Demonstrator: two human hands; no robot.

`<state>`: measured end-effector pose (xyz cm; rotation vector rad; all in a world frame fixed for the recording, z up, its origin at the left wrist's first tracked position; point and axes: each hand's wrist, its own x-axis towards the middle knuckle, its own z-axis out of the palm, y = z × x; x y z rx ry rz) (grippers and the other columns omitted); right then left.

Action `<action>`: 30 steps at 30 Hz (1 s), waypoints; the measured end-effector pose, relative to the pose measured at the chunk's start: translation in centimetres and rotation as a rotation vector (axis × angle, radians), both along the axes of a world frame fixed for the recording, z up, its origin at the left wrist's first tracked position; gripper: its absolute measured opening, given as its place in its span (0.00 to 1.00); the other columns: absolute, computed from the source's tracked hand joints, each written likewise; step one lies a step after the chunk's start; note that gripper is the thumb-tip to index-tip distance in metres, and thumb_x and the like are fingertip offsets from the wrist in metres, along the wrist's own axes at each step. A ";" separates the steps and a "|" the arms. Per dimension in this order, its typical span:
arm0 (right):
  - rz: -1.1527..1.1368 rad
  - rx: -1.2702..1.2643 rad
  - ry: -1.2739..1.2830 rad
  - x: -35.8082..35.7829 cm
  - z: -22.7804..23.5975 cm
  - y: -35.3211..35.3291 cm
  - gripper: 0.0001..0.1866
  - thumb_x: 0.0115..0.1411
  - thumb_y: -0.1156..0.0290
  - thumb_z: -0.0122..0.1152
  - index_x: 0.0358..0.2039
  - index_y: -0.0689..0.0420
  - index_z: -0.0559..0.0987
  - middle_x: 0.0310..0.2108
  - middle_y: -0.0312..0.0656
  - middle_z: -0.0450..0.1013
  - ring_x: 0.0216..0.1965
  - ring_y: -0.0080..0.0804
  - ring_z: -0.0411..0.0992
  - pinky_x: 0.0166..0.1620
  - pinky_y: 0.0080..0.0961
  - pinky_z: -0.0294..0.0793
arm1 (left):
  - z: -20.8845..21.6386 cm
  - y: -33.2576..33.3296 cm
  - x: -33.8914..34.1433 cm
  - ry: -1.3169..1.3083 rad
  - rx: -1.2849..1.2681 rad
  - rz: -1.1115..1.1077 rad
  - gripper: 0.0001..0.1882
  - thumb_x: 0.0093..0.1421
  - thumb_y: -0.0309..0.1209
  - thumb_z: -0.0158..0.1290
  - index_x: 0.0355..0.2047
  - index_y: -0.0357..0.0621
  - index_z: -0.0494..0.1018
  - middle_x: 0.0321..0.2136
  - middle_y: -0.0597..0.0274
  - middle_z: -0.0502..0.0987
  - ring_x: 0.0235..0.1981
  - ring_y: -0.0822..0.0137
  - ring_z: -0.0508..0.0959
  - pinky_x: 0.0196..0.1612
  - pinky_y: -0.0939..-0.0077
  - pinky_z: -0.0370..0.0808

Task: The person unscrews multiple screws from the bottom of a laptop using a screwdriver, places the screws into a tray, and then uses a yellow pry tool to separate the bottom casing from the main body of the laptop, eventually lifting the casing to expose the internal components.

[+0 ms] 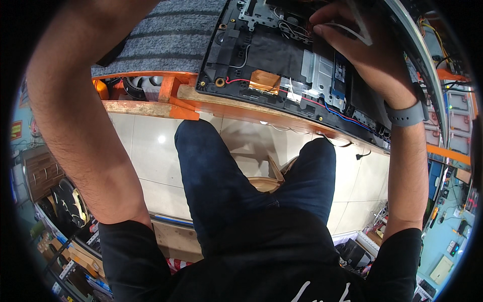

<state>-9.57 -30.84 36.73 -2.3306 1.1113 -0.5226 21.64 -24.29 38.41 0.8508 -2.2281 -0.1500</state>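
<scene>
An opened laptop base, black with its inner parts bare, lies on the wooden bench in front of me. My right hand is over its far right part, with thumb and index finger drawn together near some thin wires. A whitish curved strip runs by these fingers; what the fingertips pinch, if anything, is too small to make out. Below that hand a narrow blue circuit board sits in the base. My left forearm reaches up past the top edge, so my left hand is out of the picture.
A grey striped mat covers the bench left of the laptop. An orange-edged open drawer holds small items below it. A long curved edge rises beyond my right wrist. Red and blue wires follow the base's near side.
</scene>
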 end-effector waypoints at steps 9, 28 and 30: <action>-0.066 0.080 -0.040 0.5 0.1 -0.3 0.08 0.67 0.69 0.62 0.42 0.59 0.82 0.37 0.40 0.79 0.40 0.28 0.77 0.48 0.25 0.76 | -0.2 0.1 0.2 -0.010 0.013 0.005 0.20 0.56 0.23 0.66 0.50 0.40 0.82 0.46 0.51 0.84 0.45 0.58 0.85 0.47 0.73 0.83; -0.034 -0.186 0.135 0.6 0.5 0.9 0.08 0.66 0.69 0.62 0.44 0.56 0.81 0.40 0.41 0.80 0.42 0.32 0.78 0.48 0.26 0.77 | -0.1 0.4 0.4 -0.034 0.034 0.019 0.20 0.56 0.23 0.66 0.51 0.39 0.82 0.47 0.51 0.84 0.46 0.58 0.85 0.48 0.72 0.82; -0.019 -0.092 -0.011 0.4 -0.1 0.5 0.08 0.66 0.70 0.62 0.43 0.56 0.82 0.39 0.41 0.80 0.42 0.32 0.78 0.48 0.27 0.77 | 0.0 0.4 0.4 -0.036 0.036 0.018 0.20 0.57 0.23 0.66 0.51 0.39 0.82 0.47 0.51 0.84 0.46 0.58 0.85 0.48 0.72 0.82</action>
